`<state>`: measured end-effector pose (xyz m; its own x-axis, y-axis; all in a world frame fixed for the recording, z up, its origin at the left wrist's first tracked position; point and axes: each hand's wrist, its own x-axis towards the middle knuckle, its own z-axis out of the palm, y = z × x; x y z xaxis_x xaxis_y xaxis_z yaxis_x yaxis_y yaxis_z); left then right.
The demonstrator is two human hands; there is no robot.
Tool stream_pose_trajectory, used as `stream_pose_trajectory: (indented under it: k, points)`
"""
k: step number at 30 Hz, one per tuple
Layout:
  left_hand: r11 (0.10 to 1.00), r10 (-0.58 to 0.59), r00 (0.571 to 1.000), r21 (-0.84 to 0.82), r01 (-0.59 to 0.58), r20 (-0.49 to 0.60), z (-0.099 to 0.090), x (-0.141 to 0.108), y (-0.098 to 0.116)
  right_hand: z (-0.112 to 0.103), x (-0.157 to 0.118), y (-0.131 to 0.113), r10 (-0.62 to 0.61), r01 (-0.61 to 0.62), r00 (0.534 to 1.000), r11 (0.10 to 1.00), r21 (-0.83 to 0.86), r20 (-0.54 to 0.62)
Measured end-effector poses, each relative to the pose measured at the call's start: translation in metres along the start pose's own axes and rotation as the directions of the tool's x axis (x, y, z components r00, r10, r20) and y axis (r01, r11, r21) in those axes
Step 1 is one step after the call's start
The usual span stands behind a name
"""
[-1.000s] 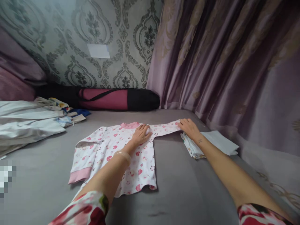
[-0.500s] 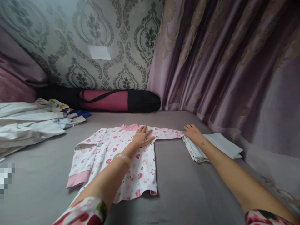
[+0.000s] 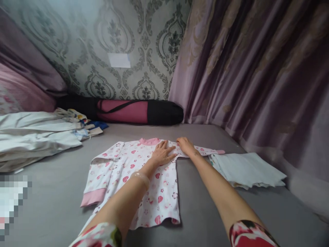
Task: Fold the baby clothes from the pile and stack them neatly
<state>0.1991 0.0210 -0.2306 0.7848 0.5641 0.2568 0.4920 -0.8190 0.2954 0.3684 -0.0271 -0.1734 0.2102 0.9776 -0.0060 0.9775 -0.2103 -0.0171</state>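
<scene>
A child's long-sleeved shirt (image 3: 133,164), white with pink hearts and a pink collar, lies spread on a grey sheet (image 3: 197,202). Its left-hand sleeve is bent down toward me; the other stretches out to the right. My left hand (image 3: 163,152) lies flat on the upper chest of the shirt, fingers spread. Beside it, my right hand (image 3: 186,146) is at the outstretched sleeve near the shoulder. Its fingers are bent together over the sleeve's top edge, and the fingertips are partly hidden.
Folded pale cloth (image 3: 249,169) lies right of the sleeve's cuff. Rumpled light garments (image 3: 38,133) are heaped at the left. A long black and maroon bag (image 3: 123,111) lies along the patterned wall (image 3: 144,41). Purple curtains (image 3: 231,68) hang on the right.
My right hand has moved left from the sleeve's cuff to near the shoulder, leaving the cuff free. The left hand stays on the chest. The view has shifted slightly.
</scene>
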Motion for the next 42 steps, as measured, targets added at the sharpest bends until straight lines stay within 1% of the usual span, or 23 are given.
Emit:
stream_pose_trajectory:
  k: [3,6,10,14,18,22,23,25,26,28,30,31,33,36,38,40,42]
  points:
    - [1.0,0.009,1.0,0.005,-0.009,0.006,0.0,0.0,0.0,0.006,0.011,-0.008,0.024,-0.024,1.0,0.999,0.03,0.0]
    - [1.0,0.016,1.0,0.01,-0.016,0.004,-0.001,0.0,0.001,0.012,0.014,-0.012,0.054,-0.053,0.998,0.998,0.038,-0.016]
    - [1.0,0.015,1.0,0.01,-0.016,0.018,-0.003,0.0,0.001,0.024,0.011,-0.015,0.111,-0.106,0.987,0.993,0.051,-0.113]
    - [1.0,0.0,0.999,0.005,-0.001,0.035,-0.003,0.0,0.001,0.037,0.009,-0.012,0.156,-0.129,0.964,0.982,0.136,-0.213]
    - [1.0,0.0,1.0,-0.003,0.0,0.028,-0.003,-0.001,0.001,0.043,0.0,-0.007,0.168,-0.115,0.956,0.969,0.217,-0.242]
    - [1.0,0.007,1.0,0.0,-0.007,0.027,-0.005,-0.001,0.001,0.047,-0.022,-0.001,0.146,-0.099,0.969,0.968,0.229,-0.199]
    - [1.0,0.005,1.0,-0.001,-0.005,0.031,-0.005,-0.001,0.001,0.047,-0.029,0.003,0.163,-0.123,0.971,0.968,0.22,-0.174]
    - [1.0,0.0,0.999,-0.007,0.0,0.034,-0.005,-0.001,0.001,0.047,-0.041,0.012,0.25,-0.226,0.962,0.955,0.194,-0.111]
    - [1.0,-0.001,0.999,-0.011,0.001,0.032,-0.004,0.0,0.001,0.046,-0.046,0.018,0.313,-0.295,0.946,0.938,0.181,-0.084]
    - [1.0,0.002,1.0,-0.015,-0.002,0.021,-0.003,-0.001,0.0,0.044,-0.054,0.029,0.44,-0.427,0.896,0.891,0.156,-0.061]
    - [1.0,0.005,1.0,-0.016,-0.005,0.017,-0.001,-0.001,-0.001,0.043,-0.058,0.037,0.516,-0.504,0.852,0.853,0.135,-0.084]
    - [1.0,0.004,1.0,-0.017,-0.003,0.019,-0.001,-0.001,-0.002,0.044,-0.059,0.039,0.534,-0.521,0.839,0.844,0.129,-0.106]
    - [1.0,-0.004,1.0,-0.02,0.004,0.026,-0.001,0.0,-0.001,0.046,-0.059,0.041,0.54,-0.526,0.828,0.841,0.125,-0.149]
    - [0.999,-0.013,0.998,-0.039,0.015,0.063,-0.007,0.002,0.003,0.049,-0.059,0.039,0.523,-0.508,0.828,0.852,0.123,-0.203]
    - [0.998,-0.026,0.99,-0.059,0.035,0.137,-0.015,0.003,0.006,0.05,-0.059,0.039,0.52,-0.509,0.826,0.854,0.108,-0.219]
    - [0.994,-0.041,0.978,-0.092,0.061,0.206,-0.026,0.0,0.007,0.05,-0.058,0.04,0.529,-0.525,0.824,0.848,0.081,-0.204]
    - [0.988,-0.02,0.976,-0.147,0.053,0.219,-0.041,-0.011,0.003,0.049,-0.056,0.041,0.536,-0.535,0.826,0.843,0.054,-0.176]
